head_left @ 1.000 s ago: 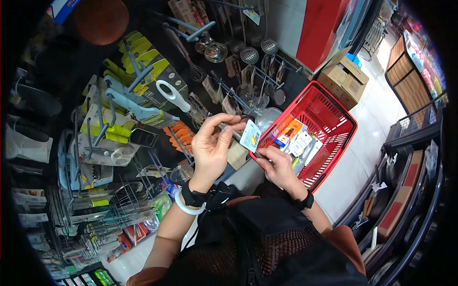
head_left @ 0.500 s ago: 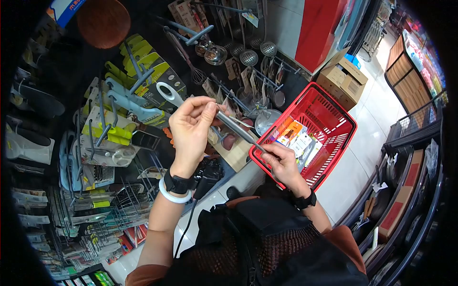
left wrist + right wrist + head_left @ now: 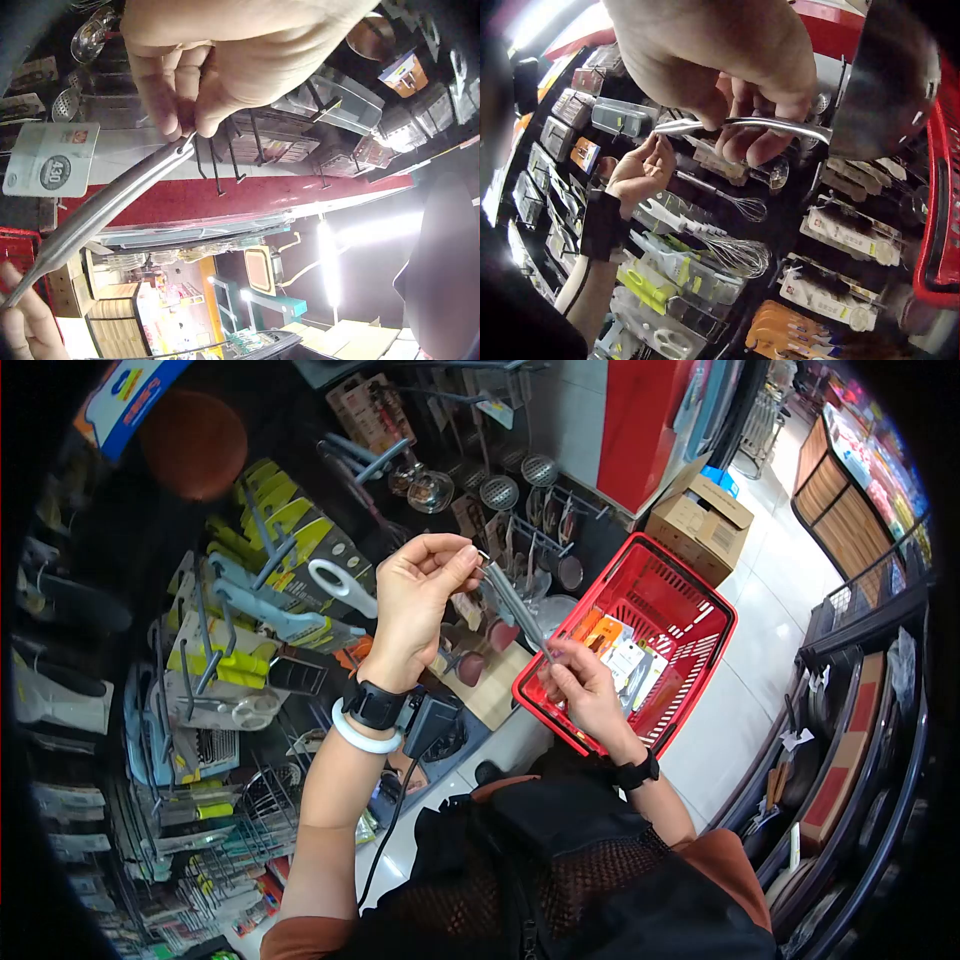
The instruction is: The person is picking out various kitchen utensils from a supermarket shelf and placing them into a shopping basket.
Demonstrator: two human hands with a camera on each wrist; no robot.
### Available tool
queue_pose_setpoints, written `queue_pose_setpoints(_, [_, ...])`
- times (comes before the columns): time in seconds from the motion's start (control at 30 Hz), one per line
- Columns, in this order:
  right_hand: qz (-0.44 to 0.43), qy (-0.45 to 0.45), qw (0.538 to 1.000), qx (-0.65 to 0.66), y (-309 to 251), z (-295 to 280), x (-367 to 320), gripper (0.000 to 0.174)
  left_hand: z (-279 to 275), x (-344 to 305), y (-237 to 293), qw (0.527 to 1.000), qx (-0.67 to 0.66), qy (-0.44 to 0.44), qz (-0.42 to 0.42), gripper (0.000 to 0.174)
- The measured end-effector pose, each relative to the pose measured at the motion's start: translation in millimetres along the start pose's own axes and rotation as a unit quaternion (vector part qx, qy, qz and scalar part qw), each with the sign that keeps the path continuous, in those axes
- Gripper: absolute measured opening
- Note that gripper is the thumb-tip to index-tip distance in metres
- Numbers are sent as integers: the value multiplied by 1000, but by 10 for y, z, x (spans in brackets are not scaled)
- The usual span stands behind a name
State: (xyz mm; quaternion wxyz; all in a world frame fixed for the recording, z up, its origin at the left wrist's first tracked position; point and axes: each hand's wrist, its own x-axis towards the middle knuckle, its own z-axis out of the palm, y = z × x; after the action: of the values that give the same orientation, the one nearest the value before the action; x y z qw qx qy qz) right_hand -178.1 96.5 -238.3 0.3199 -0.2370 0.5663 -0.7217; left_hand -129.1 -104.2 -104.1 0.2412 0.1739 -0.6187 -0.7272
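A long steel ladle [image 3: 518, 608] is held between both hands in front of a shelf of kitchen tools. My left hand [image 3: 425, 585] pinches the handle's holed tip [image 3: 180, 145], from which a white price tag [image 3: 49, 159] hangs. My right hand [image 3: 575, 682] grips the lower end of the handle [image 3: 780, 126], just before the ladle's round bowl [image 3: 889, 82]. The handle slants from upper left down to the right, above the near rim of a red shopping basket [image 3: 700, 595]. The left hand [image 3: 641, 169] also shows in the right wrist view, at the handle's far tip.
The red basket holds several packaged items [image 3: 625, 655]. Hooks carry strainers [image 3: 498, 492], whisks [image 3: 739, 255], peelers and yellow-handled tools [image 3: 215, 650]. Cardboard boxes [image 3: 700, 525] stand on the tiled floor beyond the basket. Pans [image 3: 830, 800] fill a rack at the right.
The left hand has risen and moved left, sliding to the handle's tip. The ladle now slants more steeply. The tag has swung out of the head view.
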Motion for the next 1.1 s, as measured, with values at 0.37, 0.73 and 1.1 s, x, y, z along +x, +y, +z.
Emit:
queue_pose_setpoints(0.37, [-236,56,953,-184,-478,55,513,61,627,440,171,972,167,-32,163,8])
queue_pose_setpoints(0.73, [-381,125,840,-367,-1327,5,1445,69,1037,1072,419,985,-19,41,165,9])
queue_pose_setpoints(1.1, [-302,137,838,-433,-1532,-97,1855,78,1318,1394,243,956,-77,164,232,8])
